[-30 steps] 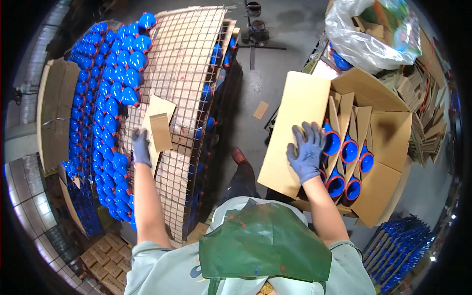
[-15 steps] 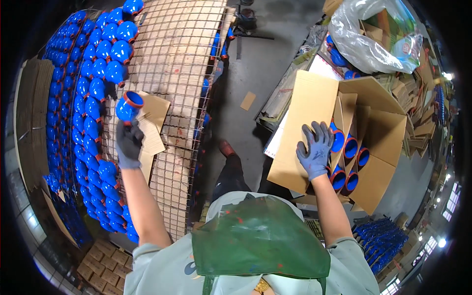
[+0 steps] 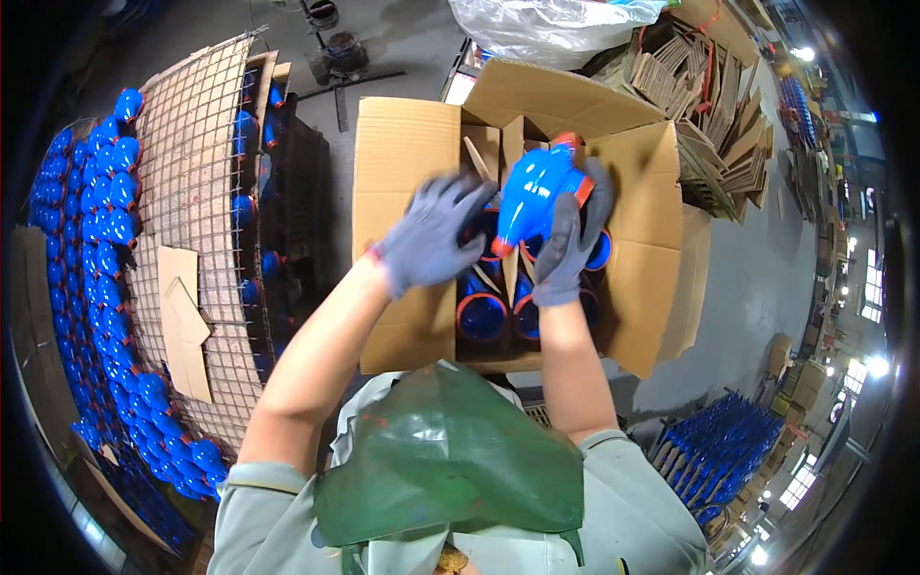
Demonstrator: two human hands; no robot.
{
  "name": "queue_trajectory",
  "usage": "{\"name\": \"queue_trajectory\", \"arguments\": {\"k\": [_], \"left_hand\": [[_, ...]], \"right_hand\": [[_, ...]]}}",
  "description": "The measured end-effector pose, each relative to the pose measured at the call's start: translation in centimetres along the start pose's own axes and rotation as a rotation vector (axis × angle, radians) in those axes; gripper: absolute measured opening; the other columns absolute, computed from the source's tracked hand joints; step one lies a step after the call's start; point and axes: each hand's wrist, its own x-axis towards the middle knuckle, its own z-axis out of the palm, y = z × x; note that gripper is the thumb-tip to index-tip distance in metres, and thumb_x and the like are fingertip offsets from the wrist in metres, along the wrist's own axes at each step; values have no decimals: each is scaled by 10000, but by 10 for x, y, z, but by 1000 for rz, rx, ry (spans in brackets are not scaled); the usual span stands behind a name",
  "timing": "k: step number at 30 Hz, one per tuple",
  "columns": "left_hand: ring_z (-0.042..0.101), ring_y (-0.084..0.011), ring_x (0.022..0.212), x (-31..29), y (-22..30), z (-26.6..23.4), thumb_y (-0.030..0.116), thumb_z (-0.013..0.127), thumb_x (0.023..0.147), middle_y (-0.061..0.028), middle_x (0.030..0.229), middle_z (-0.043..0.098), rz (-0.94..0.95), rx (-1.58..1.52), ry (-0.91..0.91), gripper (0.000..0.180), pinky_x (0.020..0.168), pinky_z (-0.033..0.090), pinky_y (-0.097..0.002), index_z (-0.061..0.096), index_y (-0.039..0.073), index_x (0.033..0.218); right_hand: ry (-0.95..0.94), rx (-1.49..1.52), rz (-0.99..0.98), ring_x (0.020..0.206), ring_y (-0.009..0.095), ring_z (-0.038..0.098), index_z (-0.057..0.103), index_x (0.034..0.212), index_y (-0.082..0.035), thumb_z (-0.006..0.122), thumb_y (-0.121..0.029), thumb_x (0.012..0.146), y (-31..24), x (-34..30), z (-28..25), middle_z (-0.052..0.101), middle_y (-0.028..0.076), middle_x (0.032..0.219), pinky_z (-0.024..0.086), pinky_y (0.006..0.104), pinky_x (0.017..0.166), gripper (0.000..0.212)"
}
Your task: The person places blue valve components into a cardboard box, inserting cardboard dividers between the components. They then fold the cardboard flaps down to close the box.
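Note:
A glossy blue pipe fitting (image 3: 530,192) with orange-red ends hangs tilted over an open cardboard box (image 3: 407,144). My right hand (image 3: 572,240), in a grey glove, grips it from the right side. On the other side, my left hand (image 3: 436,230), also gloved, hovers above the box's left part, slightly blurred, with fingers apart and nothing seen in them. Cardboard dividers (image 3: 482,149) split the box into cells. More blue fittings (image 3: 481,317) stand inside with their round openings up; some are hidden by my hands and the held fitting.
To the left, a wire-mesh rack (image 3: 192,125) carries rows of blue fittings (image 3: 120,192) and flat cardboard pieces (image 3: 182,326). Plastic wrapping (image 3: 556,29) lies beyond the box. Stacked cardboard sheets (image 3: 685,77) stand at the far right, more blue parts (image 3: 724,446) at the lower right.
My view has swung right, toward the box. My left hand has come from the rack to the box and no longer holds a fitting. My right hand, earlier on the box, now grips one.

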Motion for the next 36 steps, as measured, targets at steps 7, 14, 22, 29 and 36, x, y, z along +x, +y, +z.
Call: {"name": "queue_trajectory", "arguments": {"k": [7,14,22,29,36], "left_hand": [[395,-352,1333,17,-21,61,289,708,694,-165,1346,512,-18,527,-79,634,1151,233,-520,557,67,1269],[443,-355,1289,-191,-19,14,263,628,823,-152,1311,540,-399,321,426,460,1108,316,-497,582,95,1249],[477,-385,1250,-624,-12,-20,458,730,740,-222,1362,481,-2215,768,810,808,1072,377,-446,446,33,1365],[613,-305,1108,-728,36,21,563,715,786,-164,1288,563,-1729,-440,1005,849,851,543,-447,395,103,1423],[609,-214,1061,-662,30,-62,353,536,991,-98,1219,618,-1093,-817,1273,474,954,474,-327,529,20,1328]], "right_hand": [[-238,-778,-642,1175,387,456,505,1327,-114,824,-278,692,39,65,-2,504,195,1255,407,484,999,730],[-880,-1039,-151,1160,382,565,505,1375,-151,673,-361,850,77,96,27,551,214,1328,456,464,969,590],[-871,-424,-275,1171,319,563,620,1174,29,574,-50,855,-2,-107,78,626,167,1203,389,414,1053,332],[-1635,2,-217,1123,339,584,631,1179,-41,666,-187,789,-41,-286,225,649,159,1148,428,437,1003,418],[-1687,317,716,1272,195,462,355,1459,-46,741,-161,800,-44,-383,291,496,112,1377,383,343,1072,772]]}}
